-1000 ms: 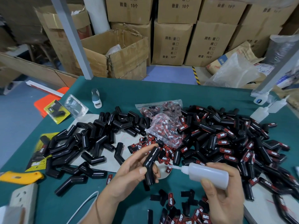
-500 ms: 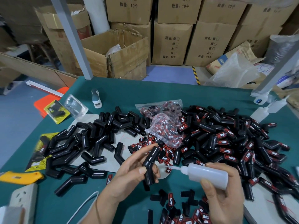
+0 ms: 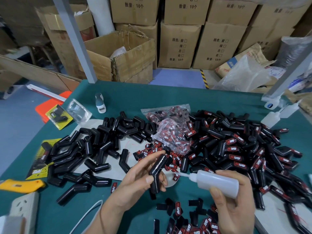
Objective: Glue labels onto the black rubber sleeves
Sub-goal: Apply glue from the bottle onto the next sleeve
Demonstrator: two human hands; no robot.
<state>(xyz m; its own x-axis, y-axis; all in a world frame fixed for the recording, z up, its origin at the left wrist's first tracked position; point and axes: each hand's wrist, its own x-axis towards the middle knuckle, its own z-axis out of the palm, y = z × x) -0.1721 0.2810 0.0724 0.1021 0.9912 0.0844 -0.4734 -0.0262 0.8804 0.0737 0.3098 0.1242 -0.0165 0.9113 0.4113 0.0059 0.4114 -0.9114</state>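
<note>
Holding item: one bent black rubber sleeve (image 3: 157, 173), unlabelled, in the left hand (image 3: 138, 184). Thumb pressed across the elbow, fingers curled behind the lower leg, forefinger stretched up toward the top end. Sleeve stands nearly upright over the green table (image 3: 168, 97), upper leg tilted right.

Tool: translucent squeeze bottle of glue (image 3: 217, 181), wrapped in the right hand (image 3: 236, 205), thumb on the near side of the body. Nozzle points left, close to the sleeve's upper leg but apart from it; whether a drop sits at the tip cannot be told.

Stock, left: pile of bare sleeves (image 3: 94, 149) on a pale sheet.
Stock, right: heap of labelled sleeves (image 3: 244, 149), red-and-black TAPER labels showing.
Labels: clear bag of labels (image 3: 172, 130) at centre; loose labels (image 3: 177, 210) on the table just below the hands, several face down.
Spare: two further glue bottles (image 3: 276, 114) at the far right edge.

Step in hand, as judged: gluing the sleeve before a label goes on.
Handling notes: keep the thumb clear of the patch to be glued. Bring the nozzle to the flat of the upper leg and squeeze lightly; a thin bead probably suffices, and excess would likely ooze past the label edge. Steady the sleeve so the rubber does not twist. Have a label ready face up.
</note>
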